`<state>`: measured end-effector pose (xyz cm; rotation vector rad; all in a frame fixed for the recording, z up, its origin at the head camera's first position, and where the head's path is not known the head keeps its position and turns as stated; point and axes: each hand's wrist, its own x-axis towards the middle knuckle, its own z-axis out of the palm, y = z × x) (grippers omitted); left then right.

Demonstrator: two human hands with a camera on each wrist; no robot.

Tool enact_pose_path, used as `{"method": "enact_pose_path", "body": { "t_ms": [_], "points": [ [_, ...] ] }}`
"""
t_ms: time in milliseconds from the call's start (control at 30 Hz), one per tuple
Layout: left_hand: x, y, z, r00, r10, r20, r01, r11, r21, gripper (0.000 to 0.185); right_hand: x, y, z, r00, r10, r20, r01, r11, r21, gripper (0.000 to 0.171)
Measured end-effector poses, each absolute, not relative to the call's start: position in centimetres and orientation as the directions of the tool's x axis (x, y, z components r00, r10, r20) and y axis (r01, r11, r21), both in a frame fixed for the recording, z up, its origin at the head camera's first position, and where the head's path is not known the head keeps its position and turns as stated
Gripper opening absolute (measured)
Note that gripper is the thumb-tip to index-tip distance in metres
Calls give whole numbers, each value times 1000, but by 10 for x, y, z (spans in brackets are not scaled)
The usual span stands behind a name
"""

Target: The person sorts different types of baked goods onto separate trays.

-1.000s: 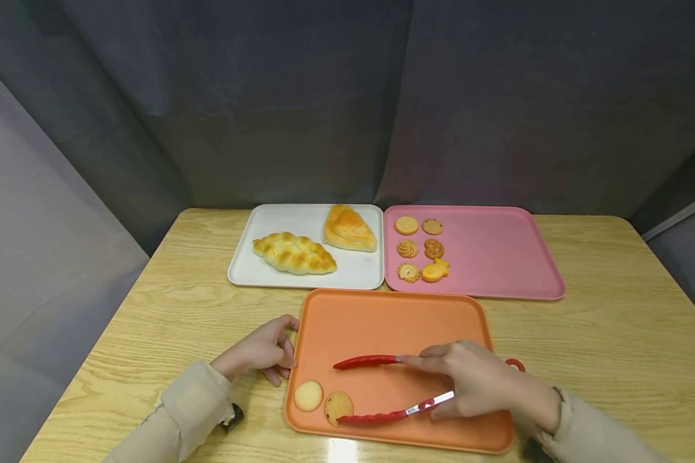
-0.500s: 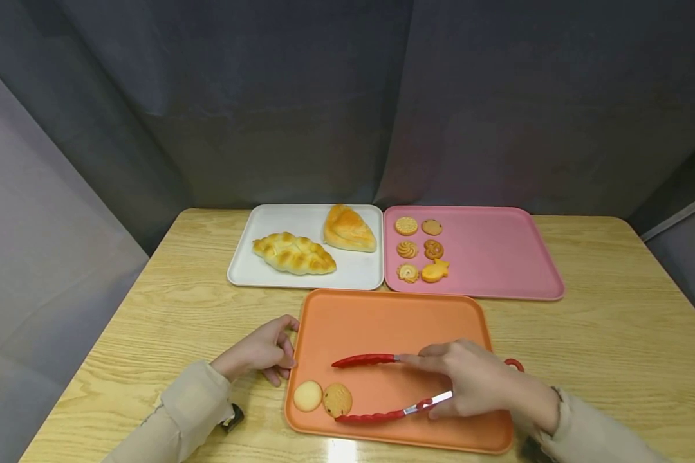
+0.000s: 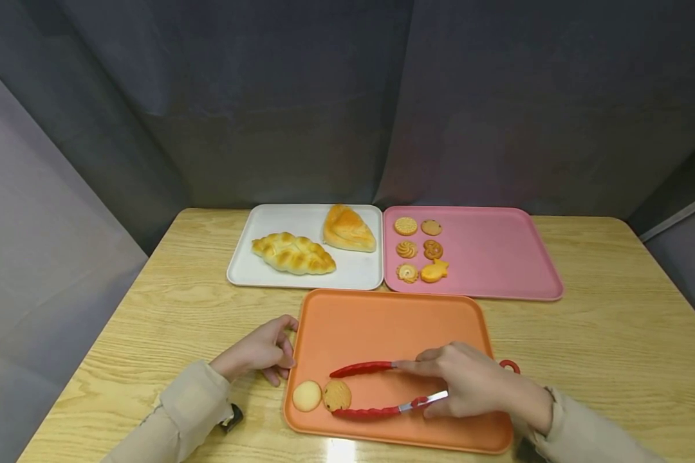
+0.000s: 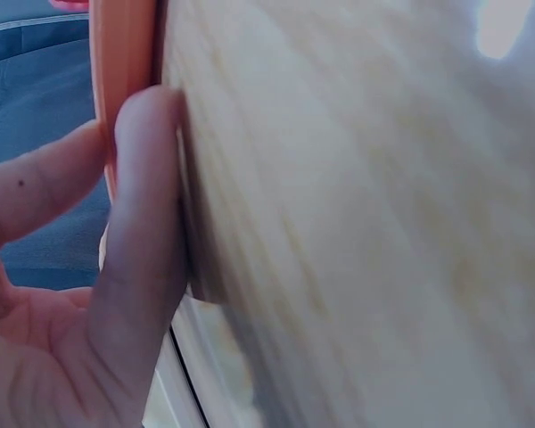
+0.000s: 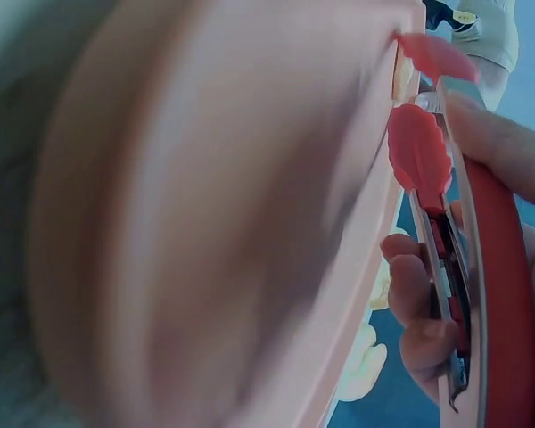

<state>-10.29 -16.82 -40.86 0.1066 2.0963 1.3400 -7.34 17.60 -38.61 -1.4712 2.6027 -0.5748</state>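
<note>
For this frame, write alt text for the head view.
A right hand holds open red tongs around a chip cookie beside a plain cookie on an orange tray, whose edge the left hand touches. Behind sit bread and cookie trays.

A curtained recording booth: dark drapes [image 3: 301, 96] enclose one wooden table [image 3: 602, 334]

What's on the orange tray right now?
On the orange tray: a plain round cookie, a chocolate-chip cookie between the tips of the red tongs, and the right hand gripping them. Whatever lies under that hand is hidden.
</note>
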Motion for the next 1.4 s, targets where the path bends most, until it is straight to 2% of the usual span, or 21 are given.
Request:
{"method": "enact_pose_path", "body": {
  "t_ms": [200,667,1133,1400],
  "points": [
    [-103,-168,-408,-790,396,-469,-263,472,842,52,-73,177,-386,-515,-844,150,-821,435,-369,57],
    [-103,-168,-409,-790,399,-466,-262,468,844,51,-80,192,-383,-536,-799,271,-824,425,-376,59],
    [-102,-167,-406,-793,397,-462,-258,469,845,53,-88,205,-382,-663,-706,251,-741,570,-355,58],
    [-102,-168,-407,-790,407,-459,-257,459,850,52,-93,213,-384,-705,-638,309,-709,627,-323,61]
  ]
}}
